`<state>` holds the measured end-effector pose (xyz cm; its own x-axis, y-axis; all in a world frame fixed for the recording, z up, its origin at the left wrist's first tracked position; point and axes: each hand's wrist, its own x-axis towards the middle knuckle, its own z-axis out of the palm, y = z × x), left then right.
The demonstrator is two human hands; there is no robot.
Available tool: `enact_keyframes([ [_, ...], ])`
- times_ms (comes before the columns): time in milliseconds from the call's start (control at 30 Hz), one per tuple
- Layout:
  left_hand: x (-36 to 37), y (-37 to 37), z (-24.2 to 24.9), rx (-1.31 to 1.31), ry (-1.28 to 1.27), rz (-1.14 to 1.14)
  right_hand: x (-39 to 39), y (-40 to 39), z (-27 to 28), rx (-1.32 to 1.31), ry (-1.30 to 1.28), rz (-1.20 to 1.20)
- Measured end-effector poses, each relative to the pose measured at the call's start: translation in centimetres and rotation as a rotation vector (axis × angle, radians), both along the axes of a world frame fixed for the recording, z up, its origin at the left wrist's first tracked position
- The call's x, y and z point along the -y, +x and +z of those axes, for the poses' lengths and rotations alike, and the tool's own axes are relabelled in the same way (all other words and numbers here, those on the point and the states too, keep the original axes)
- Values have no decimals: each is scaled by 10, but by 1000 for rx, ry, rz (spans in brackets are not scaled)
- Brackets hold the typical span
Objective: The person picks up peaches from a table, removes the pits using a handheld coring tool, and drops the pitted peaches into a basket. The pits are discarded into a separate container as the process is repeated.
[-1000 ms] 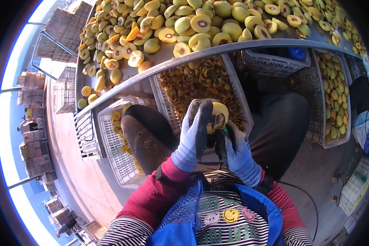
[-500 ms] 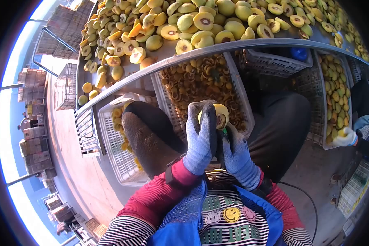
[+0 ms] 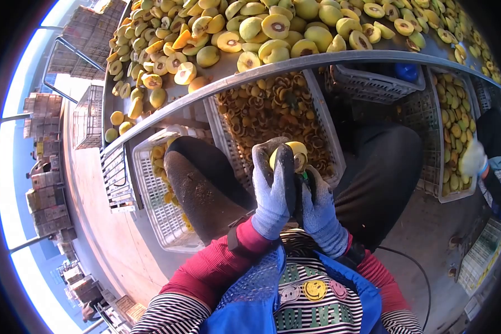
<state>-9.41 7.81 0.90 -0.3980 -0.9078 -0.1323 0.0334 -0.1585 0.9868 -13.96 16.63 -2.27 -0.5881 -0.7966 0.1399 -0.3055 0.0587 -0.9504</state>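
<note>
Over my lap, my left hand point(image 3: 273, 186), in a grey-blue work glove with dark fingers, is closed round a yellow peach half point(image 3: 299, 155), its cut face with a brown pit hollow turned to the right. My right hand point(image 3: 320, 211), gloved alike, is closed just below the fruit on a small tool with a green part point(image 3: 305, 176). Most of that tool is hidden by the fingers, and its working end does not show clearly. Beneath both hands stands a crate point(image 3: 324, 103) holding many curled brownish-yellow fruit trimmings.
Many halved peaches lie on a metal table point(image 3: 250, 74) ahead. A white crate point(image 3: 175, 236) with yellow pieces stands by my left leg. At right are a crate of whole-looking fruit point(image 3: 453, 111) and another person's gloved hand point(image 3: 473, 158). A black cable point(image 3: 423, 270) lies on the floor.
Both my hands stay together at the fruit, having shifted only slightly, and the peach half is turned a little. The other person's gloved hand at right has moved up and is blurred.
</note>
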Motion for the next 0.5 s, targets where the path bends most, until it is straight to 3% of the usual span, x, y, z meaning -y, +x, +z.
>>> enact_keyframes([
  [133,2,4,-5,44,-143,-27,-3,-2,4,19,34,22],
  [400,15,7,-2,152,-32,-179,-14,-17,-6,91,9,164],
  [467,18,7,-2,184,7,-226,-15,-19,-12,-217,-124,220],
  [500,21,6,-4,224,-21,-271,-16,-16,-22,-220,-127,221],
])
